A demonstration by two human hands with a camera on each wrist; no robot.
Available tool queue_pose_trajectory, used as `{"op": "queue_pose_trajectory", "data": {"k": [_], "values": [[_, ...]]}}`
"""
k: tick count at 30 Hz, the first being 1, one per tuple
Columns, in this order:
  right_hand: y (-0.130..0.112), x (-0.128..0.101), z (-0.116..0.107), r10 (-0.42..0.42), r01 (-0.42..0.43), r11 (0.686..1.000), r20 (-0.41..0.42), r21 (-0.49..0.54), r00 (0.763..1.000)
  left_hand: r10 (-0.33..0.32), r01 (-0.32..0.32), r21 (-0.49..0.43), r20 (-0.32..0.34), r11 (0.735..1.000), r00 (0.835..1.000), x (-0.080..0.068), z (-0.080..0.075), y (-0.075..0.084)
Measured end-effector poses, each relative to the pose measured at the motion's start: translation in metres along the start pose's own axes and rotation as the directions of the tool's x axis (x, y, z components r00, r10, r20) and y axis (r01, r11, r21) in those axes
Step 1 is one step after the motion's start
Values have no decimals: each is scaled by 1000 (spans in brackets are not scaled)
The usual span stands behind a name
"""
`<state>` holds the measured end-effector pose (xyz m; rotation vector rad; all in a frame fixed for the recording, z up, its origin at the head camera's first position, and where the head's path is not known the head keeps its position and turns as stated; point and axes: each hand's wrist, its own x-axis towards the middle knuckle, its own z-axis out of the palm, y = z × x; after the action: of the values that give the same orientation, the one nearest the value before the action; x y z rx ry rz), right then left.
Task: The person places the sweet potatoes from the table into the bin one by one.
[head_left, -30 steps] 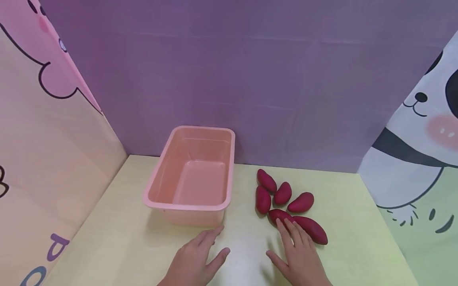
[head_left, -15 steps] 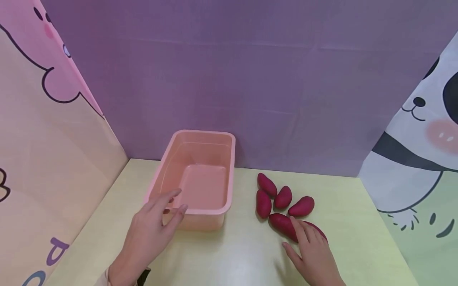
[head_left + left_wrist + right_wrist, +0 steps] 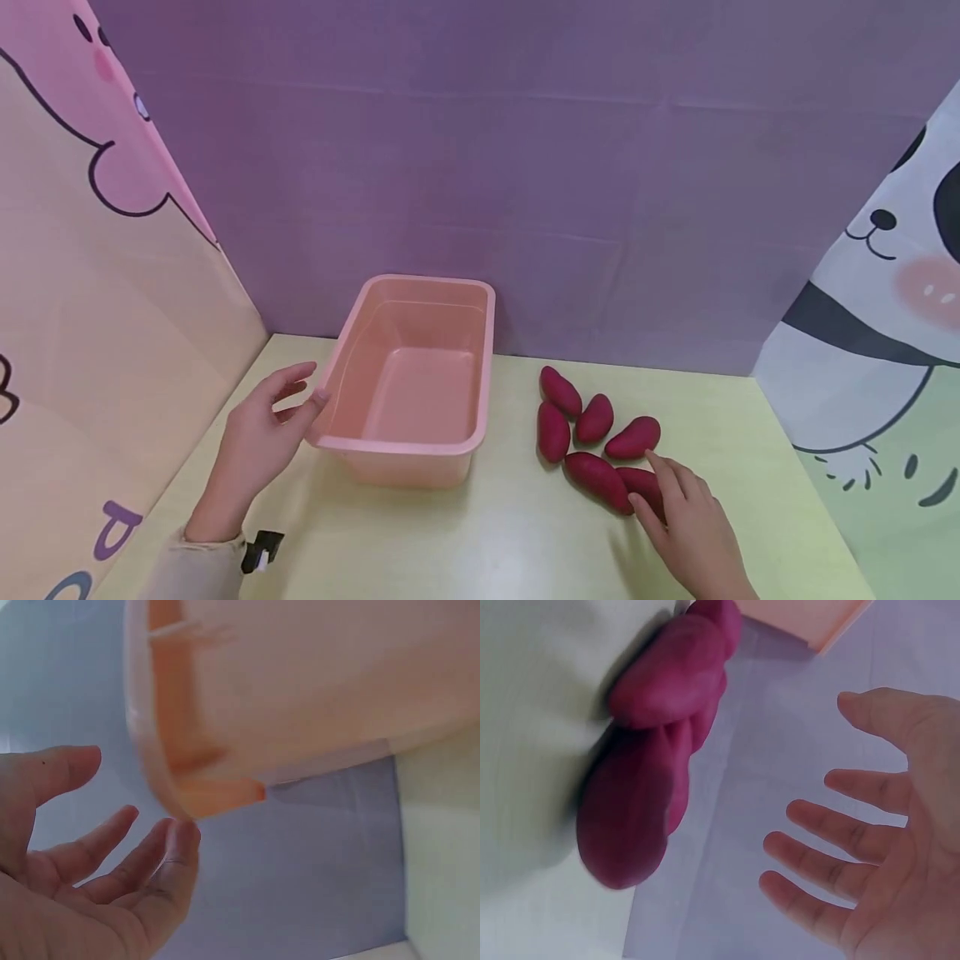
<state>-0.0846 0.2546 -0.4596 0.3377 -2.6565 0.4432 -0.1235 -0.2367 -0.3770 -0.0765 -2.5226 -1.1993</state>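
An empty pink plastic tub [image 3: 397,446] stands on the pale yellow table [image 3: 510,533], left of centre. Right of it lie several dark red sweet potatoes [image 3: 597,479] in a loose cluster. My left hand [image 3: 288,408] is open beside the tub's near left corner, thumb close to the rim. In the left wrist view the spread fingers [image 3: 157,855] sit just under that tub corner [image 3: 217,795], and contact is unclear. My right hand [image 3: 663,492] hovers open over the nearest sweet potato [image 3: 641,482]. In the right wrist view its fingers [image 3: 817,825] are spread, apart from the sweet potatoes [image 3: 652,772].
A purple backdrop [image 3: 480,167] closes the far side. A pink cartoon panel [image 3: 90,275] stands on the left and a panda panel [image 3: 870,333] on the right. A small black clip [image 3: 258,552] shows at my left sleeve.
My left hand has moved left from the tub's front to its near left corner. My right hand has slid right along the sweet potatoes, staying open.
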Motion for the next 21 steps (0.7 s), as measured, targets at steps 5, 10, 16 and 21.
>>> {"op": "queue_pose_trajectory", "data": {"k": [5,10,16,21], "values": [[16,0,1,10,-10,1000,-24,15,1000,-115,117,-69,33,991,993,9,-1,-22],[33,-5,1,111,-115,989,40,94,993,-165,181,-236,86,955,983,14,0,-36],[50,-14,5,229,-249,947,118,203,966,-205,305,-543,238,782,949,17,1,-55],[57,-19,9,279,-320,919,190,232,941,-186,369,-725,323,581,928,19,4,-66]]}}
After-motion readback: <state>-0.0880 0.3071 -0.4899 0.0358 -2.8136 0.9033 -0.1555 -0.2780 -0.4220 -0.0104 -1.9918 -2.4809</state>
